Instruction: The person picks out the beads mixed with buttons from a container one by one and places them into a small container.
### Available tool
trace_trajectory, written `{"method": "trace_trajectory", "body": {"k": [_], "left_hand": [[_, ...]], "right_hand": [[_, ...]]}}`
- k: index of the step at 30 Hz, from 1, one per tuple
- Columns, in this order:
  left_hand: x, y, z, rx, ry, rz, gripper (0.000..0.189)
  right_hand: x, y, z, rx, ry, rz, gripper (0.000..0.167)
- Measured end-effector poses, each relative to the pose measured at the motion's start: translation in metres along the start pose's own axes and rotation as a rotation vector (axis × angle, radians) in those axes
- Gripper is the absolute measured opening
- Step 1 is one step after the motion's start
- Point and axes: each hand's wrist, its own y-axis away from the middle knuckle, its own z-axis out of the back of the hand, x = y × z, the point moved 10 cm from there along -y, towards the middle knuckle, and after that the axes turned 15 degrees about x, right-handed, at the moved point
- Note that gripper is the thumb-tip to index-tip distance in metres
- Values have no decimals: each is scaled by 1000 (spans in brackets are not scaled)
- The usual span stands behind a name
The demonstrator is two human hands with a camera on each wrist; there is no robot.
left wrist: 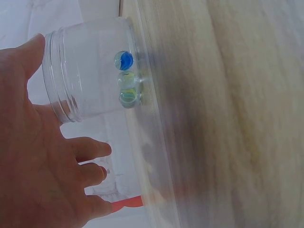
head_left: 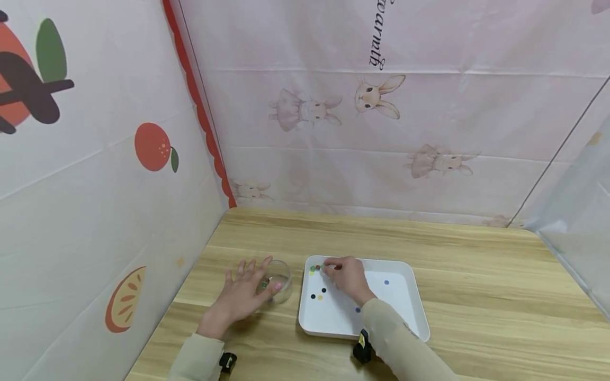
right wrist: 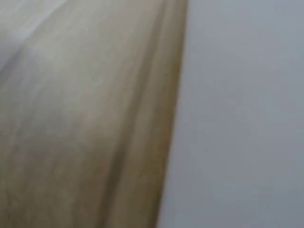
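A clear plastic jar [head_left: 280, 288] stands on the table left of the white tray. My left hand [head_left: 242, 296] steadies it at the rim with thumb and index finger, the other fingers spread apart. Several glass marbles [left wrist: 127, 80] lie at the bottom of the jar, blue and green-yellow swirled. Over the tray's far left corner, my right hand [head_left: 350, 278] reaches down with curled fingers; whether a marble is between its fingertips is hidden. Close by sit a green marble [head_left: 312, 269] and a brown marble [head_left: 318, 267]. The right wrist view is blurred and shows no hand.
Elsewhere in the white tray [head_left: 329, 329] lie dark marbles [head_left: 324, 290], a yellow one [head_left: 320, 298] and blue ones [head_left: 386, 282]. The wooden table [head_left: 500, 296] meets printed curtains [head_left: 333, 180] at the back and left.
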Motion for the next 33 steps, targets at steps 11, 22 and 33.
{"method": "trace_trajectory", "body": {"k": [11,22,33], "left_hand": [[-1,1,1,1,-11,5,80],[-1,1,1,1,-18,6,79],[-2,2,0,17,-6,12,78]], "right_hand": [[19,7,15,-53,3,98,19],[34,12,19,-38,-39,115,28],[47,13,17,-42,-108,140,23]]}}
